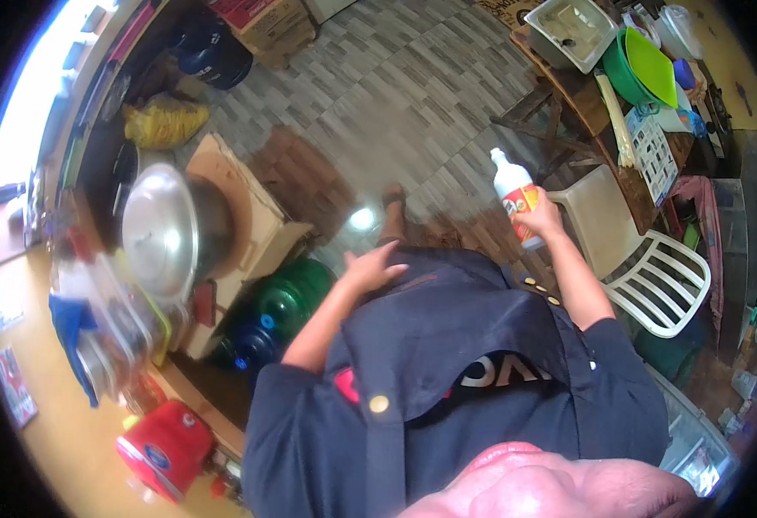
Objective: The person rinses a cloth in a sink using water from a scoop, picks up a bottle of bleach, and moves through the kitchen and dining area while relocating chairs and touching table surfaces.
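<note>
My right hand (pixel 540 217) is wrapped around a white plastic bottle (pixel 513 176) with a narrow white top and a red and yellow label bearing writing. The bottle tilts a little, its top pointing away from me, above the tiled floor (pixel 378 97). At the front of my dark clothing, my left hand (pixel 373 267) holds nothing, its fingers apart. One foot (pixel 394 194) shows on the floor beyond the hands, beside a bright light reflection.
To the left, a large lidded metal pot (pixel 165 233) stands near large green (pixel 291 294) and blue water bottles (pixel 255 343). A white plastic chair (pixel 660 285) is close to my right arm. Beyond it, a wooden table (pixel 566 90) bears basins. A dark blue container (pixel 213 58) stands at the far left.
</note>
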`<state>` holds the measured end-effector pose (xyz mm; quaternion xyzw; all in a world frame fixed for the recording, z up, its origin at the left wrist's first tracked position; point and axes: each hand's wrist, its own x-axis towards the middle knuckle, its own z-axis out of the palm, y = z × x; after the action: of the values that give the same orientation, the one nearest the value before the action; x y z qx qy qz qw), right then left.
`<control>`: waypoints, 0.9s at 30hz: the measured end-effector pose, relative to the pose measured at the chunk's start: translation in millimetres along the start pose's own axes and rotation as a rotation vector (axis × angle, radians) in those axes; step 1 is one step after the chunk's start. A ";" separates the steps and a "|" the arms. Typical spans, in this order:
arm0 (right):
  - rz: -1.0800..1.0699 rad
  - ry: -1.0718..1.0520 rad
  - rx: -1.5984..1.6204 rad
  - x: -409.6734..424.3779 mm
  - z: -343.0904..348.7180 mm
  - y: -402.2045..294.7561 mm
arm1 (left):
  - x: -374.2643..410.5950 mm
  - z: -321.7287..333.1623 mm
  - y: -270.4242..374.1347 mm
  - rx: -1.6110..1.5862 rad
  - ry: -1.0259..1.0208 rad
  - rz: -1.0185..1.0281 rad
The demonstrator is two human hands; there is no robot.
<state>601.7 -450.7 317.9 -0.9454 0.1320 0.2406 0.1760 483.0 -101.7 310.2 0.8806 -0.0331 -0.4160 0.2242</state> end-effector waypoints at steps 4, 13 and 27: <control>0.061 -0.038 -0.162 3.0 -2.8 14.5 | -75.5 55.1 -92.4 -0.511 0.129 -0.269; 0.162 -0.043 -0.209 -5.9 43.9 -17.8 | -141.0 144.0 -238.8 -0.489 0.212 -0.618; 0.066 0.539 0.766 2.0 158.5 -60.6 | -170.4 -31.8 -287.1 -0.655 0.341 -0.442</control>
<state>558.9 -333.5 202.9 -0.8364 0.2822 -0.0742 0.4640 359.0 209.3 328.8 0.8051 0.3277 -0.2914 0.3995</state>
